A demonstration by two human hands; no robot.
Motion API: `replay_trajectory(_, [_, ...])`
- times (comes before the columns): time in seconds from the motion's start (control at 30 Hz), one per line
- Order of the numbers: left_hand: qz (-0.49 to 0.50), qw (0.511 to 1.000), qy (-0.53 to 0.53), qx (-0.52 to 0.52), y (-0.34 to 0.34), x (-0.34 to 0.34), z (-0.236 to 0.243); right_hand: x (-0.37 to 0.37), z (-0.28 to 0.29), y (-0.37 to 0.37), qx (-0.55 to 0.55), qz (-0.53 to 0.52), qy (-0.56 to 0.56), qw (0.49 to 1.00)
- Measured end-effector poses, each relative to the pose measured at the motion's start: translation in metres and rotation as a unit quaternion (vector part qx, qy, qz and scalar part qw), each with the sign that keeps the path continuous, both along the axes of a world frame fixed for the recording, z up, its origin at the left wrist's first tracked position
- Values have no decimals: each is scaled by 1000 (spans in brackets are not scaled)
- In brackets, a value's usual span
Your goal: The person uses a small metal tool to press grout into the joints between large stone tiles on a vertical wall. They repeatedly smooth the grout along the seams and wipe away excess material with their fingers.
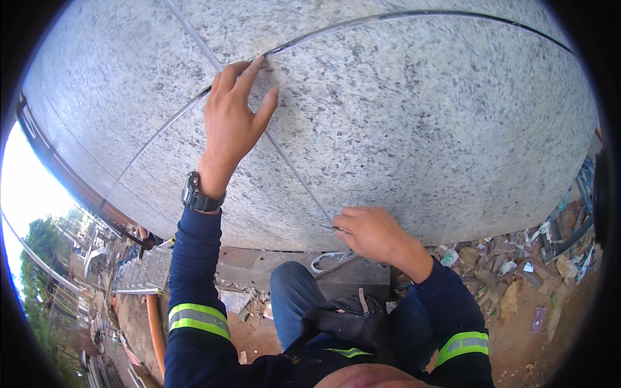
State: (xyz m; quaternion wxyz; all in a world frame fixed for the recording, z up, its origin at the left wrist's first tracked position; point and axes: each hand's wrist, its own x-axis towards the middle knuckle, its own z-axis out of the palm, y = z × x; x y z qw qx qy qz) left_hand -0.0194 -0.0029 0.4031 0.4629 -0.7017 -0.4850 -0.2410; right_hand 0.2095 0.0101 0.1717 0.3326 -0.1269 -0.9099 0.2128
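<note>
A wall of grey speckled stone slabs (414, 129) fills the upper part of the view. Thin joints part the slabs: a long curved joint (362, 24), dark in places, crosses a slanting grey joint (292, 165). My left hand (234, 113) lies over that crossing, its fingertips on the curved joint and its thumb held apart. It grips nothing that I can see. Lower down, my right hand (372, 234) is against the wall at the bottom of the slanting joint. Its fingers are bent in a pinch, and a small dark bit shows at their tips, too hidden to name.
Below the wall runs a concrete ledge (246, 264) by my knees. A black bag (343, 320) hangs at my waist. Rubble and scraps (511, 265) cover the ground at right. A perforated metal platform (143, 270) and an orange pipe (156, 330) are at left.
</note>
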Motion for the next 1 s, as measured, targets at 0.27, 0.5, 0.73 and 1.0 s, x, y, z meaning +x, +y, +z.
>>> replay_trajectory(0.27, [-87,983,-138,-84,-27,6,-17,2,14,12,-142,-44,228,962])
replay_trajectory(0.5, [-193,767,-355,-499,-85,18,-113,10,20,7,-136,50,234,961])
replay_trajectory(0.73, [-235,823,-153,-494,-79,41,-106,11,24,-6,-228,114,263,930])
replay_trajectory(1.0, [61,992,56,-100,-74,-19,21,13,12,19,-203,-57,269,940])
